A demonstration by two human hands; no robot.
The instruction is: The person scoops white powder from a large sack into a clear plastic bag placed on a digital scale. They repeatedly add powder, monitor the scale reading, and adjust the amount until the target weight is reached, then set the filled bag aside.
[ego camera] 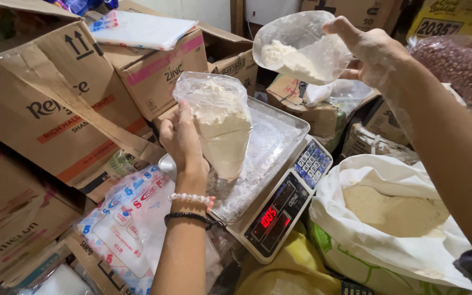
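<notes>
My left hand (181,139) grips a clear plastic bag (219,123) partly filled with white flour, holding it upright on the steel pan of a digital scale (279,210). The scale's red display is lit. My right hand (370,52), dusted with flour, is raised above and behind the scale and holds a clear plastic scoop (299,46) with a heap of flour in it. The scoop is tilted, with its mouth facing left toward the bag.
A large open white sack of flour (394,218) sits at the lower right. Cardboard boxes (55,93) crowd the left and back. A pack of empty plastic bags (127,218) lies below my left wrist. A bag of brown nuts (457,65) hangs at the upper right.
</notes>
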